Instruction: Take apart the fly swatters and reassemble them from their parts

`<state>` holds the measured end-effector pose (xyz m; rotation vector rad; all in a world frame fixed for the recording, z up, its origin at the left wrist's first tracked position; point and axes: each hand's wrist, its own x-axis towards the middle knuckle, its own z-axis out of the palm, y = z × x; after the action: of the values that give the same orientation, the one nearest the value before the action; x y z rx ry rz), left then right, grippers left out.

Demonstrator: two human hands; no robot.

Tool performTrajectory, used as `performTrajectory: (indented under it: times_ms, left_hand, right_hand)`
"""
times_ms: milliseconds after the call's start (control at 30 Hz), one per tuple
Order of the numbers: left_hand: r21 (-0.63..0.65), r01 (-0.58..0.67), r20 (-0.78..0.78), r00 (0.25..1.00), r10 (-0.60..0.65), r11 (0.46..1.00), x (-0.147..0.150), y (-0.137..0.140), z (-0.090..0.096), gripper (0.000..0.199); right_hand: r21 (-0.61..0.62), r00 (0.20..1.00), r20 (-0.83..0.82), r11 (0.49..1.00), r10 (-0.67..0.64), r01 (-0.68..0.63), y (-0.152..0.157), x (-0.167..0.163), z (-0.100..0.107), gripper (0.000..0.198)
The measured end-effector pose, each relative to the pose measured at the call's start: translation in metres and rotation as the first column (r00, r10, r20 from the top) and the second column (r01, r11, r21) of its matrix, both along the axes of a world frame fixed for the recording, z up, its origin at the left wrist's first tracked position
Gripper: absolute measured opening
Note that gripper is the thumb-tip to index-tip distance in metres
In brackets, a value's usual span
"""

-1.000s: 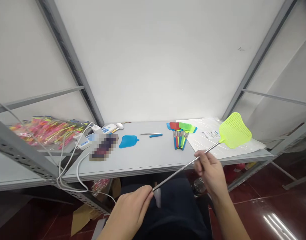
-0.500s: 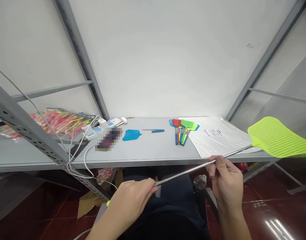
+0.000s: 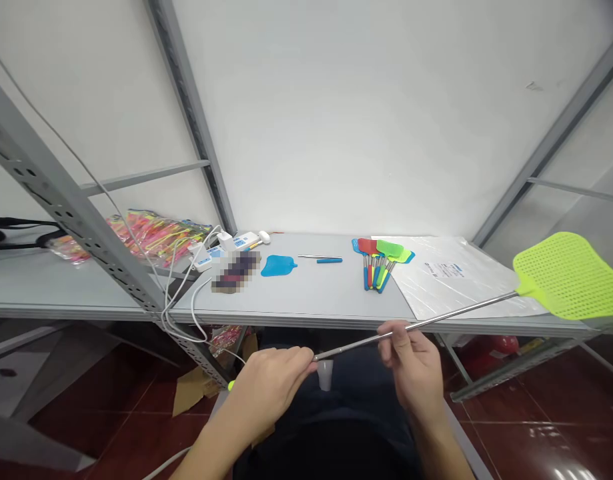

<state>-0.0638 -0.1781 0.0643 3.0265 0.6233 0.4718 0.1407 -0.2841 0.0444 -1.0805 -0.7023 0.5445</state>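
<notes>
A yellow-green fly swatter [image 3: 569, 277] with a long extended metal rod slants across in front of me, its mesh head at the far right. My left hand [image 3: 276, 380] is closed around its lower end, and a yellow-green tip pokes out behind the fist. My right hand [image 3: 413, 363] pinches the rod partway along between thumb and fingers. On the table lie a loose blue swatter head [image 3: 279, 265], a thin metal rod [image 3: 319, 257] and a blue handle [image 3: 329, 261]. Several collapsed fly swatters [image 3: 379, 263] in mixed colours are bunched right of them.
A white plastic-wrapped sheet [image 3: 446, 273] covers the table's right part. Left are a power strip [image 3: 203, 257] with white cables, a blurred-out object [image 3: 236, 272] and bagged colourful items [image 3: 156, 237]. Grey shelf posts [image 3: 81, 200] flank the table. A pale cup [image 3: 325, 375] shows below its edge.
My right hand has slid along the rod toward my left hand, away from the mesh head. The view has shifted, so the table's things appear farther right.
</notes>
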Motion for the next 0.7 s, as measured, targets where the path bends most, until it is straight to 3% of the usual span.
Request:
performTrajectory:
  times_ms: [133,267,433,567,700]
  left_hand:
    - [-0.015,0.012,-0.003,1.0,-0.012,1.0,-0.002,0.0,0.002,0.028]
    - [0.042,0.007,-0.003,1.0,-0.006,0.999,-0.008,0.0,-0.002,0.03]
    - [0.136,0.04,0.028,0.999,-0.044,0.99,-0.016,0.009,-0.01,0.031]
    - [0.197,-0.015,0.063,0.998,0.003,0.98,-0.021,0.023,-0.018,0.029]
    - [0.193,-0.071,0.103,0.993,0.052,0.979,-0.021,0.033,-0.026,0.024]
  right_hand:
    - [0.036,0.991,-0.048,0.991,-0.124,0.125,-0.015,0.025,0.016,0.024]
    - [0.115,0.939,-0.125,0.936,-0.319,0.333,-0.032,0.058,0.032,0.023]
    - [0.122,0.891,-0.16,0.887,-0.425,0.445,-0.039,0.08,0.031,0.025]
    - [0.13,0.926,-0.186,0.926,-0.328,0.354,-0.023,0.076,0.018,0.027]
    - [0.047,0.984,-0.156,0.994,-0.085,0.094,0.003,0.048,-0.002,0.028]
